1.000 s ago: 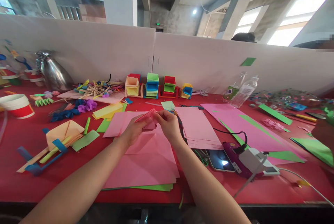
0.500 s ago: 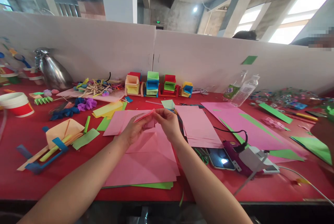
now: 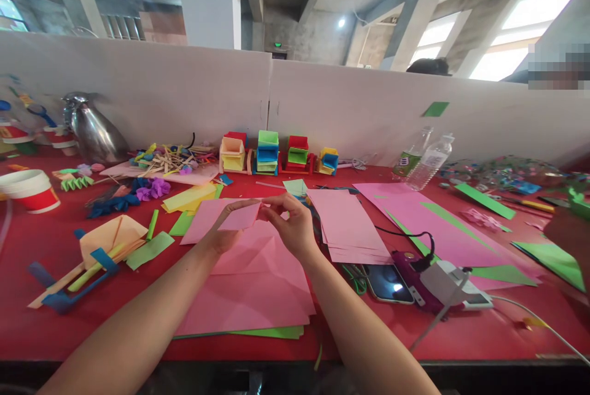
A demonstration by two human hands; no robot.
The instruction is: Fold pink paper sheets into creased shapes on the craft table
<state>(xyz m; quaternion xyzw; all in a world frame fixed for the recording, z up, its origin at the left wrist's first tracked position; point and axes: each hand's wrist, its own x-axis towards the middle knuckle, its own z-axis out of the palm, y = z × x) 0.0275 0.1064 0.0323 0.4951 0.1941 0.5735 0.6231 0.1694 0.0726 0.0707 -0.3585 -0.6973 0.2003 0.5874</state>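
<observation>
Between my hands is a small piece of folded pink paper (image 3: 240,217), held above the table. My left hand (image 3: 225,230) grips its left side, fingers along the top edge and part of the paper hiding them. The thumb and fingertips of my right hand (image 3: 290,220) pinch the right edge. Below lie large pink sheets (image 3: 249,303) with fold creases, and green paper (image 3: 276,332) peeks out under their front edge. A stack of pink paper rectangles (image 3: 353,226) lies just right of my right hand.
Small folded paper boxes (image 3: 267,154) line up at the white partition (image 3: 184,88). A peach and blue paper model (image 3: 110,241) lies left. A phone (image 3: 389,283), a purple power strip (image 3: 417,297) and cables are at right, bottles (image 3: 431,161) behind. A person's hand (image 3: 571,241) shows far right.
The folded pink paper has turned so that a broad flat face now shows. My left fingers have stretched along its top edge, while my right hand still pinches the right side.
</observation>
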